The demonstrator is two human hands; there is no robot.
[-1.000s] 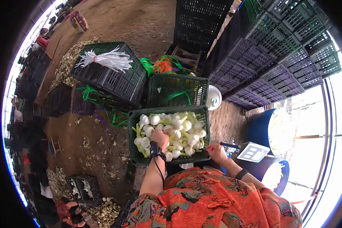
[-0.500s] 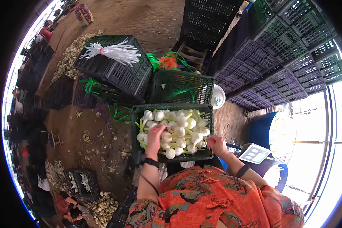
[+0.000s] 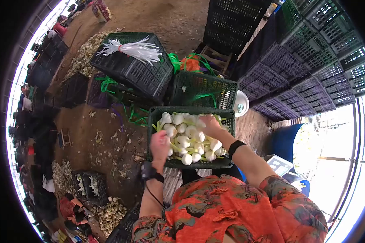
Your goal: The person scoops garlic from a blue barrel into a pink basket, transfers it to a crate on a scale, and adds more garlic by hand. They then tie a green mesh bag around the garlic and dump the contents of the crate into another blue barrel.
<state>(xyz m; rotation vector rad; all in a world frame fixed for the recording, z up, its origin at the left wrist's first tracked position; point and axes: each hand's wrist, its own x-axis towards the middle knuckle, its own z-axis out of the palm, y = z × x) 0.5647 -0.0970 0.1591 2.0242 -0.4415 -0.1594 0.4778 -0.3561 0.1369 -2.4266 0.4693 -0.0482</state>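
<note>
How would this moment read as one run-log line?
garlic: heaped in crate | left hand: over crate's left side | right hand: at garlic, far side

Smooth Garlic, Plastic Crates

We see smooth, slightly shiny garlic bulbs (image 3: 183, 141) in a hard plastic crate (image 3: 151, 133) full of holes. The white bucket (image 3: 241, 103) looks like smooth plastic too. The ground (image 3: 109, 141) looks rough and matt. Our patterned shirt (image 3: 211, 198) is soft, wrinkly cloth.

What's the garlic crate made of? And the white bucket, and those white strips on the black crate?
The green crate looks like hard, dull plastic: its walls have neat rows of holes. The bucket seems to be smooth plastic, with plain, even white sides. The strips may be thin plastic, because they fan out stiffly, but paper is possible.
</note>
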